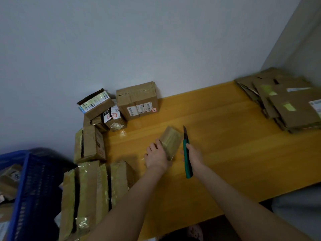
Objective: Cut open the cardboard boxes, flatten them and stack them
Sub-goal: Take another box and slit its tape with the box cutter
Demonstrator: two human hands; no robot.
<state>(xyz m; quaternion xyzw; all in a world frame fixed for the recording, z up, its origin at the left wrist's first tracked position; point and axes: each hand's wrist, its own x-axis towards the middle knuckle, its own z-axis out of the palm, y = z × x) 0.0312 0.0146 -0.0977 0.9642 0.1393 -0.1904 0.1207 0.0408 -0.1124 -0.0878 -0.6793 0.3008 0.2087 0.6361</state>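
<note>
Mid-table: left hand [157, 156] grips a small brown cardboard box wrapped in glossy tape [171, 142], fingers curled over its near-left edge. The box is tipped up on the yellow wooden table [225, 136].

Right hand [194, 156], just right of the box, is closed round a green-handled utility knife [189, 171]. The dark blade is out and points to the far side, beside the box's right edge. Whether the tip touches the tape, I cannot tell.

Done so far: a stack of flattened brown cardboard sheets [291, 105] lies at the far right corner, several layers deep and somewhat fanned out.

Left to do:
- a large labelled brown box [137, 100] against the far wall, sealed;
- to its left, a box with a raised flap and a printed label [95, 105], with a small taped parcel marked 010 [113, 119] just below it;
- an upright taped box [89, 145] at the left edge;
- a row of tall tape-bound boxes [93, 188] at the near left;
- a blue plastic crate [33, 188] at the far left that seems to hold more parcels, blurred.

Judgement: roughly midway or a little short of it. The held box looks uncut, and the unopened boxes seem to match or outnumber the flattened ones. Heavy tape on the remaining ones suggests slow cutting.
</note>
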